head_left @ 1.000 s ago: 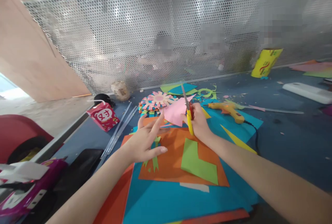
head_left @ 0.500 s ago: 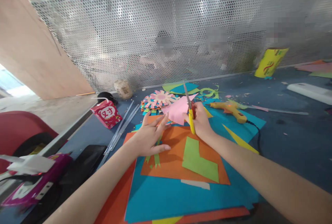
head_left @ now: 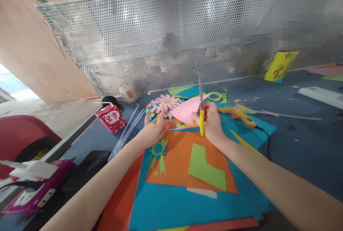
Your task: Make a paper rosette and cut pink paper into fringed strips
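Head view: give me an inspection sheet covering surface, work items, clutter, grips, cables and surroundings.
Surface: dark blue table; orange sheet over blue paper.
Work items: yellow-handled scissors and pink paper; green and blue rosette on the orange sheet.
Clutter: red carton, clear sticks, glue gun.
Left grip: nothing seen held; paper flowers nearby.
Right grip: closed around the scissors, thumb by the pink paper.
Cables: black cord from the glue gun; dark cable by a purple unit.
Surroundings: perforated metal screen, people partly visible behind.

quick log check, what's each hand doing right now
Left hand: open, nothing visible in it, near the paper flowers.
Right hand: closed, holding scissors and pink paper.
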`<state>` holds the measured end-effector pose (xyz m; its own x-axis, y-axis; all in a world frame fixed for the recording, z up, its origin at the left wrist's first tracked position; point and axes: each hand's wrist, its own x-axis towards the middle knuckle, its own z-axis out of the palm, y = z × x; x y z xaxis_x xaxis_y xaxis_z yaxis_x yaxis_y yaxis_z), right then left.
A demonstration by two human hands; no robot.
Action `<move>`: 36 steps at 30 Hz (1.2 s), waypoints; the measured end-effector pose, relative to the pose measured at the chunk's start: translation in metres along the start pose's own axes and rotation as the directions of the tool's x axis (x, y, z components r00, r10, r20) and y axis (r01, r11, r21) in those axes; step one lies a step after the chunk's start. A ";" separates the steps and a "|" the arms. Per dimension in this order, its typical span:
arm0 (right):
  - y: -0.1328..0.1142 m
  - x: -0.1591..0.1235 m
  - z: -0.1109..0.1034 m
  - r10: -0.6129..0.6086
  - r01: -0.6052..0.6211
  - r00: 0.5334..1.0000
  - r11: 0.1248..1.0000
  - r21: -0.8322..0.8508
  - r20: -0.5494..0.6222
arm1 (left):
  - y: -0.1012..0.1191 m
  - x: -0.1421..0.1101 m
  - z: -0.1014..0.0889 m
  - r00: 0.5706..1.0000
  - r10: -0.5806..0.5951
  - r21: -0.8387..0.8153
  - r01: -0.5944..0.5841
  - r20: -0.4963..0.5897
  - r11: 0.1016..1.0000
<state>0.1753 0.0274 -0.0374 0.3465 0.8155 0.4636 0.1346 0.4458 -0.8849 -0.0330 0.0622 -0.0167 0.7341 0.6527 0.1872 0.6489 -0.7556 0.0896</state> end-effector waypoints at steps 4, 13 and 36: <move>-0.008 0.003 -0.007 -0.034 0.034 0.999 0.999 -0.005 -0.043 | -0.005 0.012 0.004 1.000 -0.005 0.070 0.006 -0.022 0.998; -0.021 0.010 -0.014 -0.038 0.038 0.985 0.999 0.001 -0.168 | -0.004 0.025 0.012 0.996 -0.028 0.031 0.031 -0.082 0.999; -0.029 0.018 -0.017 0.065 -0.034 0.963 0.992 0.119 -0.261 | -0.015 0.026 0.014 0.975 -0.088 -0.073 0.074 -0.202 0.995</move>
<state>0.1935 0.0230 -0.0044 0.5846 0.7181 0.3777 0.0115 0.4581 -0.8888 -0.0207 0.0907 -0.0272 0.6186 0.6918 0.3725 0.6854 -0.7069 0.1745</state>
